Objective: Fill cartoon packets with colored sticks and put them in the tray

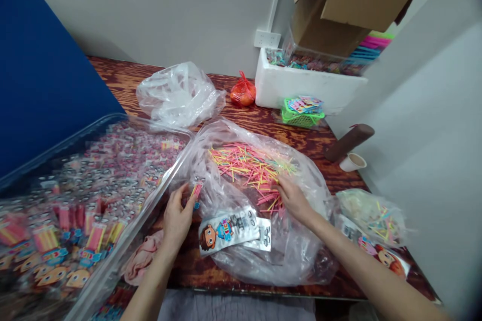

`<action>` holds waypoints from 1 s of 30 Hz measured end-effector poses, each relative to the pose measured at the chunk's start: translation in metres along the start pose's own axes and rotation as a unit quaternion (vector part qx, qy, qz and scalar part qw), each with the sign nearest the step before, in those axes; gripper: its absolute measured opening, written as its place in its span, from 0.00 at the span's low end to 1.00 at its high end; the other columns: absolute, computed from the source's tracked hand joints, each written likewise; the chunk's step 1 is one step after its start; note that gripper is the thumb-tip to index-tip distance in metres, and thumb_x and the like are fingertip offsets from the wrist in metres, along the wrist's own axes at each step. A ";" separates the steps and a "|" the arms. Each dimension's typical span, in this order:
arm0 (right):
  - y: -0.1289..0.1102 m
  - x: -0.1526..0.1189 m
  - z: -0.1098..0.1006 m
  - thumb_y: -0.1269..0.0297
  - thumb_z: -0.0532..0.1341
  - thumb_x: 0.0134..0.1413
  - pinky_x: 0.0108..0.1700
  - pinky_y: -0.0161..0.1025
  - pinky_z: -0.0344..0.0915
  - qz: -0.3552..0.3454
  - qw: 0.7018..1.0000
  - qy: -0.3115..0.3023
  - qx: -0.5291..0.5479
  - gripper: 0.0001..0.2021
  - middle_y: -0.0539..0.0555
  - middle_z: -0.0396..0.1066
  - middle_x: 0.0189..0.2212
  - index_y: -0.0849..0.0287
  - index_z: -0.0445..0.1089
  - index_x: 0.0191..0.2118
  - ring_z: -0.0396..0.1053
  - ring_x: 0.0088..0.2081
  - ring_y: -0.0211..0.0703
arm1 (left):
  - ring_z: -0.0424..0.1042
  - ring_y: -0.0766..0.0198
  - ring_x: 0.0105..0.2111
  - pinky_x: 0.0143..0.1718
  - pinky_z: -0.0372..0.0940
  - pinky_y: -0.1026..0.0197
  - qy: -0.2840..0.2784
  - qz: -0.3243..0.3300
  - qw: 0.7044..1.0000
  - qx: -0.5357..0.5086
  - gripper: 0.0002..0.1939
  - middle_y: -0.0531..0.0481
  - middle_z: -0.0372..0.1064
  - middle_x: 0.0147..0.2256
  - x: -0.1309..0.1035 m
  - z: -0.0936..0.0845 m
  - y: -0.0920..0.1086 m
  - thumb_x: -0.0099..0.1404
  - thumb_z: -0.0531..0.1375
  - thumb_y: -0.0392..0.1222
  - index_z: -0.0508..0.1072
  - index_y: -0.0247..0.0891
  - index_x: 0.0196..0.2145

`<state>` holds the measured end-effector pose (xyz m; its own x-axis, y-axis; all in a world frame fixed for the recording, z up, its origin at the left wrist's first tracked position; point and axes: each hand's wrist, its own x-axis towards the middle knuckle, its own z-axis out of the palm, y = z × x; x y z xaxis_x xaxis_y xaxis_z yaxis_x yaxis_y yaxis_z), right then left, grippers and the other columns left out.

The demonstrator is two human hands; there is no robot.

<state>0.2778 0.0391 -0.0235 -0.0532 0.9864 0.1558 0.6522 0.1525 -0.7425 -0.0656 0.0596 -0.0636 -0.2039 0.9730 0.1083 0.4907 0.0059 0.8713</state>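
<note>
Thin pink, yellow and green sticks (244, 160) lie in a loose pile on a spread clear plastic bag (301, 261). My right hand (291, 195) reaches into the right side of the pile, its fingertips closed together at the sticks; what they grip is too small to tell. At the bag's left edge, my left hand (178, 215) holds a small clear packet (196, 190) with pink and yellow sticks between thumb and fingers. Silver printed pouches (229, 230) with a cartoon boy lie flat between my hands, near the front edge.
A large clear bin (150, 205) of filled packets stands at left, a pink cloth (143, 258) beside it. Behind are a crumpled bag (181, 93), red bag (243, 91), white foam box (309, 85) and green basket (301, 116). A paper cup (353, 162) stands right.
</note>
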 end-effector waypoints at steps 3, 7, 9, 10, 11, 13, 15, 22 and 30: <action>0.001 0.012 0.000 0.66 0.56 0.56 0.41 0.43 0.62 0.023 0.999 0.007 0.046 0.08 0.51 0.69 0.27 0.55 0.67 0.27 0.64 0.33 0.47 | 0.66 0.49 0.54 0.57 0.59 0.46 -0.003 0.052 0.996 0.066 0.26 0.40 0.66 0.52 -0.003 -0.002 0.004 0.64 0.56 0.54 0.68 0.38 0.55; -0.005 0.031 -0.016 0.61 0.59 0.52 0.40 0.43 0.63 0.033 0.993 -0.008 0.112 0.08 0.51 0.72 0.27 0.57 0.71 0.26 0.68 0.34 0.48 | 0.63 0.47 0.56 0.59 0.57 0.45 0.001 0.078 0.993 0.092 0.26 0.39 0.65 0.53 -0.006 -0.001 0.003 0.64 0.55 0.54 0.66 0.38 0.56; -0.015 0.037 -0.030 0.58 0.59 0.53 0.43 0.44 0.64 0.040 0.987 -0.012 0.156 0.10 0.52 0.75 0.30 0.57 0.74 0.30 0.70 0.36 0.48 | 0.63 0.48 0.56 0.59 0.57 0.44 -0.001 0.077 0.993 0.093 0.26 0.40 0.64 0.54 -0.007 -0.001 0.001 0.64 0.55 0.54 0.65 0.39 0.56; -0.021 0.038 -0.036 0.56 0.60 0.53 0.46 0.45 0.63 0.047 0.980 -0.010 0.191 0.11 0.52 0.76 0.32 0.57 0.75 0.31 0.70 0.38 0.48 | 0.63 0.48 0.56 0.60 0.56 0.45 -0.002 0.077 0.993 0.093 0.26 0.40 0.64 0.54 -0.007 -0.001 0.001 0.64 0.55 0.54 0.65 0.40 0.56; -0.027 0.039 -0.041 0.55 0.62 0.52 0.48 0.45 0.63 0.054 0.972 -0.005 0.230 0.11 0.53 0.77 0.34 0.57 0.75 0.32 0.71 0.40 0.48 | 0.63 0.48 0.56 0.60 0.56 0.45 -0.003 0.077 0.993 0.094 0.26 0.40 0.64 0.53 -0.007 -0.001 0.001 0.64 0.55 0.54 0.65 0.40 0.56; -0.038 0.036 -0.045 0.54 0.65 0.50 0.50 0.44 0.61 0.072 0.951 0.025 0.301 0.11 0.53 0.77 0.36 0.57 0.76 0.31 0.71 0.42 0.48 | 0.63 0.48 0.56 0.60 0.56 0.44 -0.002 0.080 0.992 0.098 0.25 0.40 0.64 0.54 -0.008 -0.001 0.002 0.65 0.55 0.53 0.65 0.41 0.56; -0.044 0.026 -0.037 0.54 0.67 0.49 0.48 0.43 0.63 0.089 0.932 0.067 0.345 0.11 0.53 0.78 0.33 0.57 0.75 0.31 0.71 0.40 0.48 | 0.61 0.47 0.58 0.61 0.55 0.44 0.010 0.090 0.990 0.111 0.25 0.40 0.62 0.55 -0.011 -0.002 0.008 0.65 0.54 0.52 0.64 0.41 0.57; -0.029 -0.033 0.045 0.51 0.66 0.51 0.34 0.38 0.66 0.176 0.896 0.055 0.404 0.13 0.50 0.74 0.28 0.57 0.72 0.33 0.70 0.30 0.42 | 0.52 0.48 0.64 0.63 0.50 0.43 0.025 0.179 0.976 0.121 0.27 0.37 0.52 0.63 -0.037 0.011 0.050 0.69 0.54 0.45 0.55 0.39 0.63; -0.024 -0.055 0.067 0.60 0.64 0.55 0.54 0.43 0.64 0.129 0.919 0.055 0.367 0.14 0.50 0.74 0.40 0.51 0.70 0.48 0.70 0.47 0.45 | 0.45 0.52 0.68 0.65 0.50 0.43 -0.245 0.339 0.907 0.043 0.32 0.38 0.47 0.67 -0.078 0.073 0.099 0.70 0.52 0.40 0.43 0.38 0.68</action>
<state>0.2146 -0.0150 -0.0580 0.1346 0.9895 -0.0528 -0.0567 -0.0455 -0.9974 0.0608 0.0014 -0.0206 0.5606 0.7454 0.3606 0.4310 -0.6345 0.6416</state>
